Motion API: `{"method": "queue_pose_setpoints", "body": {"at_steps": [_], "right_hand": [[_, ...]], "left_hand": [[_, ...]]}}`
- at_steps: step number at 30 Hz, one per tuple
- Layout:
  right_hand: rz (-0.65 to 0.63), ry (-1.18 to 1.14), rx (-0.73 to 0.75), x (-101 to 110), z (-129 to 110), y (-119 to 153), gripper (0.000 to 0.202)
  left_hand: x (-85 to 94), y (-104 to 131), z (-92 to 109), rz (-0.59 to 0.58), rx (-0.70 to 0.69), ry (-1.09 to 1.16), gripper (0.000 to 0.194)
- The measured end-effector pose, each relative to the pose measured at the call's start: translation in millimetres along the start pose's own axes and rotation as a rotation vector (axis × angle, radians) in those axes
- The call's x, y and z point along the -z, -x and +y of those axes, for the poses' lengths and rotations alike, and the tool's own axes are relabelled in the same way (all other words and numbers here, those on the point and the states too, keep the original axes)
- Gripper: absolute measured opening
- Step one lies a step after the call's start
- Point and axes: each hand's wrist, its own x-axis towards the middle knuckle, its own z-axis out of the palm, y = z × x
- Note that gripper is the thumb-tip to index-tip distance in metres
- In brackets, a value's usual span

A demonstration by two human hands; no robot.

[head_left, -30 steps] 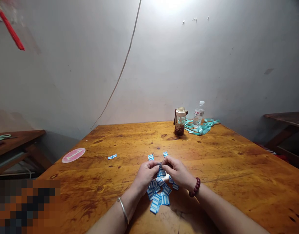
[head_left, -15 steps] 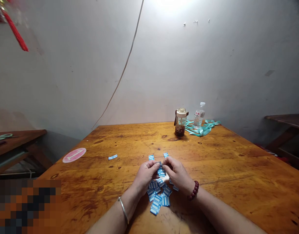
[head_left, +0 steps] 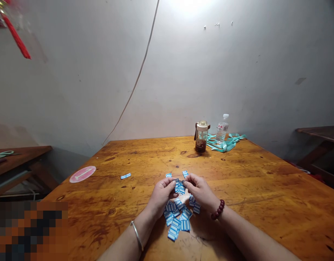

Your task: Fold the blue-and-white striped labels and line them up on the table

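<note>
Thumb and fingers of my left hand (head_left: pixel 161 194) pinch the left edge of a small blue-and-white striped card (head_left: pixel 180 186). From the other side, my right hand (head_left: pixel 200 189) grips its right edge, fingers closed. Whether this is one card or two overlapping ones I cannot tell. Below the hands lies a loose pile of similar striped cards (head_left: pixel 174 226), overlapping at various angles. A few more (head_left: pixel 194 204) lie by my right palm. Just beyond my fingers are two single striped pieces, one to the left (head_left: pixel 168 175) and one to the right (head_left: pixel 185 173).
Farther left on the wooden table (head_left: pixel 145 156) lies a striped piece (head_left: pixel 126 176), then a pink oval sticker (head_left: pixel 82 174). At the back right stand a dark-filled drink bottle (head_left: pixel 201 139) and a clear water bottle (head_left: pixel 222 129) among turquoise ribbon (head_left: pixel 226 146). Scissors (head_left: pixel 3 154) rest on a side table.
My hands have moved slightly apart, and the card between them now shows more of its striped face. More of the pieces by my right palm are visible.
</note>
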Motion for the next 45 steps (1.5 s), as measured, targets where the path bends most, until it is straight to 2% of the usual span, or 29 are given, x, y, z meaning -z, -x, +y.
{"method": "queue_pose_setpoints", "body": {"at_steps": [3, 9, 14, 18, 20, 24, 26, 29, 32, 36, 40, 42, 45], "right_hand": [[0.009, 0.022, 0.042, 2, -4, 0, 0.016], [0.042, 0.134, 0.123, -1, -4, 1, 0.017], [0.042, 0.160, 0.147, -2, -3, 2, 0.015], [0.009, 0.113, 0.166, -1, -5, 3, 0.015], [-0.005, 0.099, 0.148, 1, -6, 2, 0.013], [-0.092, 0.062, 0.108, 4, -7, 1, 0.016], [-0.121, 0.021, 0.112, 5, -8, 0, 0.012], [-0.086, -0.063, 0.099, 6, -9, -1, 0.011], [-0.052, -0.173, 0.074, 6, -10, -2, 0.008], [-0.055, -0.249, 0.048, 7, -13, -2, 0.008], [-0.086, -0.233, 0.050, 8, -14, -2, 0.009], [-0.084, -0.190, 0.047, 9, -14, -2, 0.009], [-0.040, -0.104, 0.037, 9, -14, -2, 0.010]], "left_hand": [[-0.1, 1, 1, -0.002, 0.009, 0.009, 0.029], [-4.6, 6, 4, -0.082, 0.022, -0.017, 0.031], [-7.0, 6, 6, -0.058, 0.047, -0.058, 0.025], [-7.1, 5, 6, -0.055, 0.013, -0.095, 0.024], [-6.2, 5, 5, -0.076, -0.005, -0.090, 0.031], [-3.9, 3, 1, -0.102, -0.068, -0.135, 0.058], [-3.9, 3, 0, -0.109, -0.091, -0.157, 0.062], [-5.9, 5, 2, -0.139, -0.048, -0.116, 0.050], [-7.5, 8, 6, -0.212, 0.082, 0.019, 0.035], [-6.9, 12, 9, -0.297, 0.181, 0.214, 0.034], [-5.4, 13, 9, -0.342, 0.213, 0.245, 0.031], [-5.0, 12, 9, -0.327, 0.229, 0.207, 0.031], [-5.4, 9, 8, -0.224, 0.174, 0.038, 0.031]]}}
